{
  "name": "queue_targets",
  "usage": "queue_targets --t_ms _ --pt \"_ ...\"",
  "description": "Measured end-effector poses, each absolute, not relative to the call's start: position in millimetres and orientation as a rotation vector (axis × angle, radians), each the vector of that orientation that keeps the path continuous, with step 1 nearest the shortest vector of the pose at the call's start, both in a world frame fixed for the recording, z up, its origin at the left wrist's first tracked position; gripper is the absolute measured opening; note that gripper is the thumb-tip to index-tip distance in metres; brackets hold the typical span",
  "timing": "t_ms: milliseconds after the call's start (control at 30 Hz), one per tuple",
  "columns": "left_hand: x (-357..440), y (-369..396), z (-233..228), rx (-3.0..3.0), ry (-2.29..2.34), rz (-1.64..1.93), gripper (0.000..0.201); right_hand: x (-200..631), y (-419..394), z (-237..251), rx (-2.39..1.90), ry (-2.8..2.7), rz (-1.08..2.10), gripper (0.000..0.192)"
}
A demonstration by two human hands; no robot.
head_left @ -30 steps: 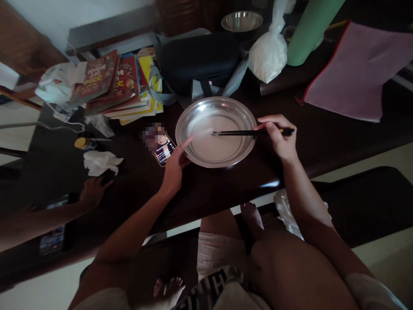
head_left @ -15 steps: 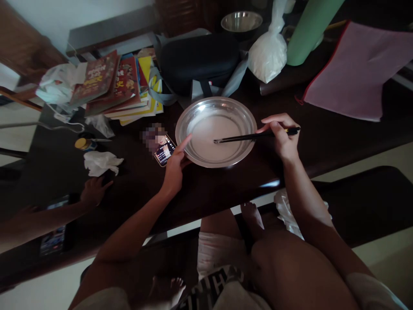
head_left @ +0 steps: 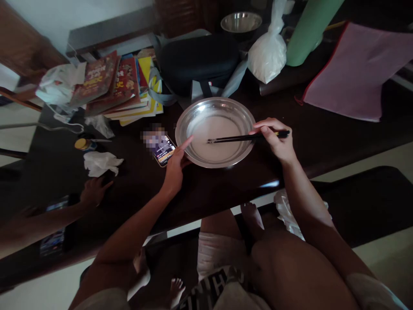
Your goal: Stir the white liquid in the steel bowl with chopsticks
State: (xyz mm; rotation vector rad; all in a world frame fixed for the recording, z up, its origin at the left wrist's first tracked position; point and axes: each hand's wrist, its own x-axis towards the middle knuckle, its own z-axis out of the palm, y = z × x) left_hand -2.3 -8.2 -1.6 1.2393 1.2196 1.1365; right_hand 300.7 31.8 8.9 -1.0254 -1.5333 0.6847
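Note:
A wide steel bowl (head_left: 215, 162) stands on the dark table, with a whitish liquid (head_left: 222, 133) in its bottom. At its left rim, my left hand (head_left: 176, 165) grips the edge, one finger over the inside and the rest mostly hidden below. From the right, my right hand (head_left: 277, 137) is closed around a pair of black chopsticks (head_left: 237, 138). Their tips dip into the liquid left of the bowl's middle. Close beside my left hand lies a phone (head_left: 164, 150) with its screen lit.
Behind the bowl sit a black case (head_left: 200, 58), a tied bag of white powder (head_left: 267, 58) and a smaller steel bowl (head_left: 241, 22). Books (head_left: 112, 86) are piled at the left. Another person's hand (head_left: 95, 191) rests near a crumpled tissue (head_left: 102, 163). A pink cloth (head_left: 351, 73) lies right.
My right hand has moved a little left, carrying the chopstick tips further left through the liquid. My left hand stays on the rim. The phone's picture has changed.

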Motion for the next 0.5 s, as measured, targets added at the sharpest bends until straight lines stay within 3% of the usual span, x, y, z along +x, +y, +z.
queue_targets --t_ms 500 --pt "-0.8 -8.1 1.2 1.189 1.251 1.142 0.046 301.0 31.5 8.8 -1.036 -1.467 0.630 0.026"
